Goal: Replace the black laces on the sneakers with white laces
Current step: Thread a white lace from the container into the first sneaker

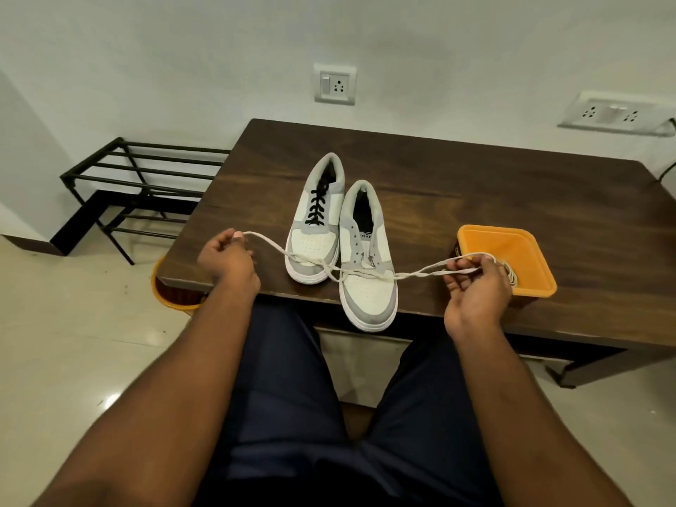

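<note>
In the head view, a white lace (351, 274) is held stretched across the front of the counter (457, 184). One end is pinched by the curled fingers of the left hand (226, 256), and the other part is gripped by the closed fingers of the right hand (475, 283). The lace passes over the toe area of the near sneaker (367, 258), from which the black lace has already been removed; whether it is threaded through the lowest eyelets cannot be told. The far sneaker (316, 221), just beside it, is still laced with a black lace (316, 206). More white lace appears to lie in the orange tray (512, 250) by the right hand.

The step in hand is judged to be the evening-out of the lace before threading. It would be done well if both ends were drawn to equal length, any twists were smoothed flat, and the sneaker were kept from sliding off the counter edge.
</note>
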`<state>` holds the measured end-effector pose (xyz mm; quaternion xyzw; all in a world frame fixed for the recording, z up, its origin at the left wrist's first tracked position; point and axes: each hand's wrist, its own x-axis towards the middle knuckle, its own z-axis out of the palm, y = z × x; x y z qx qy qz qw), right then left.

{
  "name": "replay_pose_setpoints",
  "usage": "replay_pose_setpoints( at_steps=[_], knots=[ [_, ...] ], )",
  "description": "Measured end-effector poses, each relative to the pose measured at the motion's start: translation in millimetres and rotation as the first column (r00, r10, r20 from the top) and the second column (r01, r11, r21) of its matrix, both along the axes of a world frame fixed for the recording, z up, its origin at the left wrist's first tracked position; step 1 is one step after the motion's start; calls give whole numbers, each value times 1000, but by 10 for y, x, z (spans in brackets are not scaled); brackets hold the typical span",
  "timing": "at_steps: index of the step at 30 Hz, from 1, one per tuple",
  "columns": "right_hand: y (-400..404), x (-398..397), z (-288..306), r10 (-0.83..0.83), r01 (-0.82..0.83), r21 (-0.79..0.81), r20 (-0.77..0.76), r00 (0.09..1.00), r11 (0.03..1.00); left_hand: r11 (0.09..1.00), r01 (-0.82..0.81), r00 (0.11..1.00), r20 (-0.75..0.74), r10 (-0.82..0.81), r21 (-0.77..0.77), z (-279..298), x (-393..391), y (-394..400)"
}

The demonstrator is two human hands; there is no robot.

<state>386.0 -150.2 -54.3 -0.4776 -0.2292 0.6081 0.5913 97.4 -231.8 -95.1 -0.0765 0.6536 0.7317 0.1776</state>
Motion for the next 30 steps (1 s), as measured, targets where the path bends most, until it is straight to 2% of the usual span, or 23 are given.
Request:
replay_pose_setpoints(
  at_steps=[1, 2, 3, 4, 6, 8, 9, 10, 14, 15, 18, 20, 21, 23, 25, 27, 29, 30],
  knots=[
    [-15, -18, -3, 36, -37, 29, 27, 999, 999, 993, 58, 997, -49, -63, -108, 3, 7, 7],
    [-48, -53, -2, 91, -95, 56, 69, 993, 994, 937, 164, 966, -143, -217, -309, 37, 98, 12],
    [-83, -101, -9, 157, -167, 77, 126, 980, 983, 825, 241, 880, -244, -408, -511, 91, 244, 15],
    [-121, -151, 2, 224, -244, 84, 194, 955, 966, 742, 296, 745, -340, -574, -602, 158, 424, 28],
    [-181, -220, 50, 362, -404, 60, 343, 867, 913, 641, 563, 470, -436, -767, -521, 267, 817, 68],
    [-228, -261, 129, 490, -558, 45, 423, 762, 828, 406, 856, 275, -383, -882, -319, 324, 1134, 94],
    [-239, -266, 169, 538, -622, 50, 451, 712, 781, 308, 929, 233, -322, -918, -204, 319, 1212, 113],
    [-245, -259, 218, 570, -670, 50, 482, 666, 740, 259, 959, 218, -279, -935, -116, 313, 1255, 124],
    [-161, -141, 336, 606, -741, 11, 568, 557, 671, 331, 937, 287, -295, -911, -110, 404, 1155, 164],
    [-140, -115, 334, 605, -755, 7, 593, 531, 656, 303, 945, 259, -293, -921, -120, 446, 1140, 163],
    [-129, -142, 327, 623, -786, 19, 598, 505, 618, 116, 993, 107, -209, -972, -34, 575, 1122, 165],
    [-131, -204, 338, 615, -782, 42, 593, 520, 621, 77, 994, 87, -144, -986, 74, 625, 1095, 167],
    [-125, -224, 345, 617, -787, 47, 592, 518, 616, 77, 993, 88, -129, -988, 90, 632, 1088, 155],
    [-104, -252, 355, 637, -812, 29, 604, 478, 582, 100, 995, 97, -155, -983, -11, 593, 1041, 145],
    [-64, -223, 341, 664, -851, -25, 637, 391, 525, 206, 964, 170, -204, -964, -171, 593, 931, 157],
    [-16, -120, 330, 694, -867, -68, 632, 345, 493, 445, 845, 378, -257, -889, -297, 637, 686, 208],
    [43, 34, 302, 696, -849, -68, 609, 381, 524, 703, 618, 641, -294, -709, -351, 689, 297, 285],
    [72, 101, 294, 686, -838, -62, 609, 398, 542, 793, 490, 742, -304, -597, -361, 710, 87, 316]
  ],
)
